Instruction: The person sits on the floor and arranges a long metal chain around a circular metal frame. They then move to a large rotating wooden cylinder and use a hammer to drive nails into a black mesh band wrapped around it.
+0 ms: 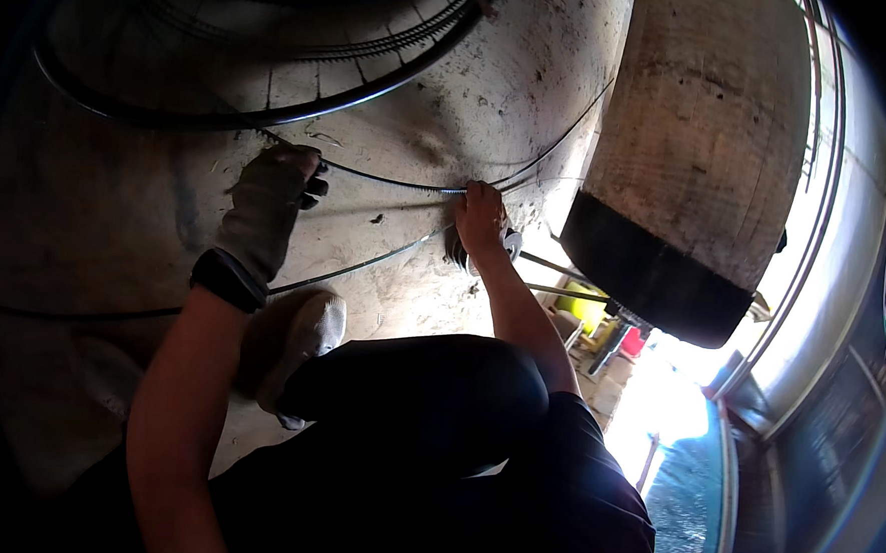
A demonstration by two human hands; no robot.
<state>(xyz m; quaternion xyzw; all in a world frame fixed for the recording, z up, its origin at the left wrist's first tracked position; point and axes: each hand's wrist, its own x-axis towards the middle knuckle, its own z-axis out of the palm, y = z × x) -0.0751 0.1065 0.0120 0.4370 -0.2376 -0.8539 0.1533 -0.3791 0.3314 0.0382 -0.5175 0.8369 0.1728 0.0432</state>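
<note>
A long, thin, dark ribbed strand sags above the pale, stained floor. My left hand, in a grey work glove with a black cuff, is closed around it close to the wheel rim. Bare, my right hand pinches the same strand farther right, and beyond my fingers it curves up toward the back right. Over my left hand lies the lower arc of a large dark spoked wheel, with a toothed ring inside it. A second dark strand crosses the floor nearer to me, passing behind my left wrist.
My light shoe rests beside my bent knee. To the right stands a big wooden block with a black lower end. Past it are a yellow object, thin dark bars and a brightly lit opening.
</note>
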